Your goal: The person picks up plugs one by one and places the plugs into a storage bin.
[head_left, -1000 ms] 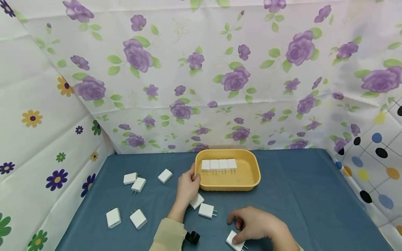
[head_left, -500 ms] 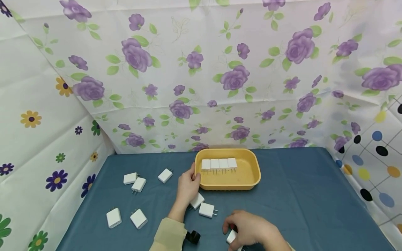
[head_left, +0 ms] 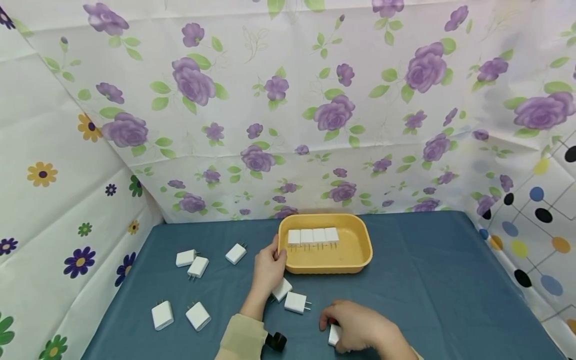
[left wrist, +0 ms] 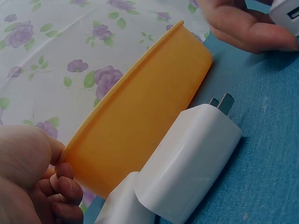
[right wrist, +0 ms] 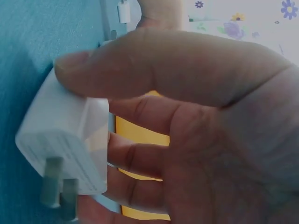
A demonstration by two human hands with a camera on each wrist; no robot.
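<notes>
On the left rim of a yellow plastic tray (head_left: 328, 270), my left hand (head_left: 268, 267) keeps a grip with thumb and fingers. Inside the tray, several white charger plugs (head_left: 312, 236) stand side by side in a row, prongs toward me. Near the front of the table, my right hand (head_left: 362, 327) pinches another white charger plug (right wrist: 60, 112) between thumb and fingers. Its two metal prongs show in the right wrist view. Beside my left wrist lie two more charger plugs, one (head_left: 295, 303) with prongs pointing right, the other (head_left: 282, 290) partly hidden by the wrist.
Several loose charger plugs lie on the left of the blue tablecloth (head_left: 432, 290), among them a touching or overlapping pair (head_left: 198, 267) and a single plug (head_left: 236, 253). Flowered sheets (head_left: 252, 100) rise behind and at the sides. A black wrist device (head_left: 276, 341) sits at my left sleeve.
My right hand has shifted slightly left, and its fingers have closed round the charger plug, which has turned and is now mostly covered. The left hand and tray stay put.
</notes>
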